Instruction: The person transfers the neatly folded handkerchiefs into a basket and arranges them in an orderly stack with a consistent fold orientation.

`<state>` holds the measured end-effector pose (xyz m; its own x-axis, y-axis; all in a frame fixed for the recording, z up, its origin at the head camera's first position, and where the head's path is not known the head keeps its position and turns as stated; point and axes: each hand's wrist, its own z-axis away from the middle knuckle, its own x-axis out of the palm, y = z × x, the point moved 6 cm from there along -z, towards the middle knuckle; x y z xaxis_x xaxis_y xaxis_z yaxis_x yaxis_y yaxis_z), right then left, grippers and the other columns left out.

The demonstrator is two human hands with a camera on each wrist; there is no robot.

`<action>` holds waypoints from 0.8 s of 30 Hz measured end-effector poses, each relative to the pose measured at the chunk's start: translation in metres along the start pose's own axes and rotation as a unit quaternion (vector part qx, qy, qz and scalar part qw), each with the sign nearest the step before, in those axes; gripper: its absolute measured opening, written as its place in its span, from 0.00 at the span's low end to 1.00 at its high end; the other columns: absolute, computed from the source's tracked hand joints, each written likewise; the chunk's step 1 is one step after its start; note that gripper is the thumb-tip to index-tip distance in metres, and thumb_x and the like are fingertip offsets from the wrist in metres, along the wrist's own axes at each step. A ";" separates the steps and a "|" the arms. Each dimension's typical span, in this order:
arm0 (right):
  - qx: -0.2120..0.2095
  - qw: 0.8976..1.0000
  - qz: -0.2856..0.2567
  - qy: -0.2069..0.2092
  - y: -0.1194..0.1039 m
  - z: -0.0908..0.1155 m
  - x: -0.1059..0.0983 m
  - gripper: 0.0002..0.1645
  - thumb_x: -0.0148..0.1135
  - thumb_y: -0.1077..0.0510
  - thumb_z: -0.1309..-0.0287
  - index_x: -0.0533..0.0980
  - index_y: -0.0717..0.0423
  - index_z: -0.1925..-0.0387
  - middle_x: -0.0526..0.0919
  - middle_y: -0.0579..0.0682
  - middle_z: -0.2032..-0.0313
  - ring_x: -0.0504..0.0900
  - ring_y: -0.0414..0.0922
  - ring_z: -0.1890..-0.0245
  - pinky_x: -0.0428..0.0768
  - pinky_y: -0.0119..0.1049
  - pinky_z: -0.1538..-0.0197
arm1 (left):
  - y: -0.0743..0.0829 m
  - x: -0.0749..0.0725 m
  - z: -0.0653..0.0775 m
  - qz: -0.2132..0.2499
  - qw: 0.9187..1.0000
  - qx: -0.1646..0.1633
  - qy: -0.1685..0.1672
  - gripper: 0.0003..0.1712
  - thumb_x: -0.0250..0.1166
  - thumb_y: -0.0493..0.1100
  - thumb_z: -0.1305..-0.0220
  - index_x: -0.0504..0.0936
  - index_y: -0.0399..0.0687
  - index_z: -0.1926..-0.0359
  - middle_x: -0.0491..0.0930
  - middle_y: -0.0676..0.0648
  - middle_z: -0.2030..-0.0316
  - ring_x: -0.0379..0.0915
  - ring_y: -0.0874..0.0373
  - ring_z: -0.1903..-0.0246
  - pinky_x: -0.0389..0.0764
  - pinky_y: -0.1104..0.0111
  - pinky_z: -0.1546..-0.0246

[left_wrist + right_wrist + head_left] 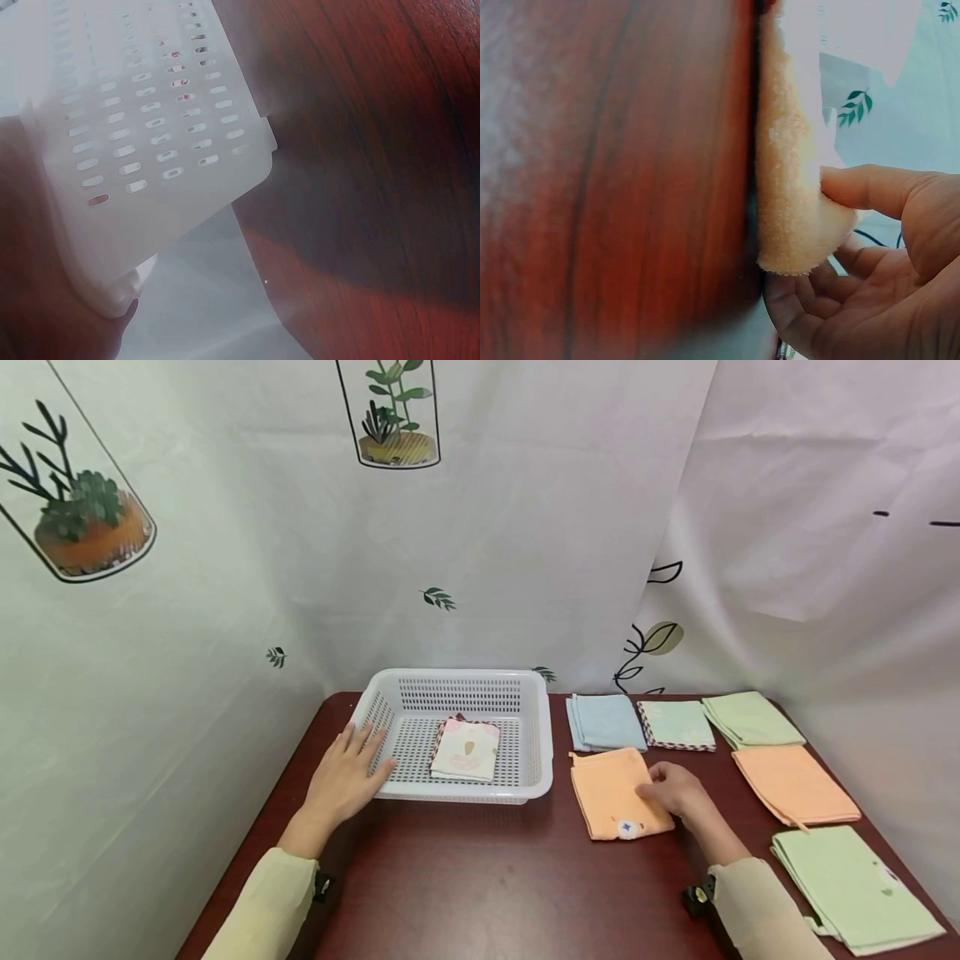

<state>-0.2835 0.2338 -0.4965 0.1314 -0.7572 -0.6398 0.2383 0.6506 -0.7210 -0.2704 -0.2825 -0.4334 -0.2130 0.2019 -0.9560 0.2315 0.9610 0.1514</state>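
Observation:
A folded orange towel (613,789) with a small white-and-blue patch lies to the right of the basket, and my right hand (678,792) pinches its right edge. In the right wrist view the thumb is on top of the orange towel (791,165) and the fingers are curled under its edge. My left hand (348,777) rests with spread, straight fingers on the left rim of a white plastic basket (546,735). Inside the basket lies a folded white cloth (468,750) with a checked border and a pink print.
Behind the orange towel lie a folded blue towel (606,722), a checked-edged mint cloth (677,724) and a green towel (752,718). Along the right edge are another orange towel (795,783) and a larger green towel (855,889). A printed curtain (525,552) stands behind the table (480,877).

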 end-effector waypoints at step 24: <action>-0.029 0.996 -0.079 0.001 -0.010 0.015 -0.007 0.29 0.66 0.60 0.35 0.72 0.71 0.38 0.83 0.68 0.54 0.85 0.45 0.70 0.85 0.42 0.68 | 0.000 0.001 0.000 -0.002 1.000 -0.006 -0.012 0.40 0.52 0.62 0.27 0.64 0.42 0.25 0.59 0.34 0.25 0.44 0.32 0.24 0.50 0.42 0.25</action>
<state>-0.2726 0.2318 -0.4809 0.0945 -0.8505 -0.5174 0.1995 0.5253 -0.8272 -0.2706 -0.2827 -0.4343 -0.1905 0.1931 -0.9625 0.2185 0.9642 0.1502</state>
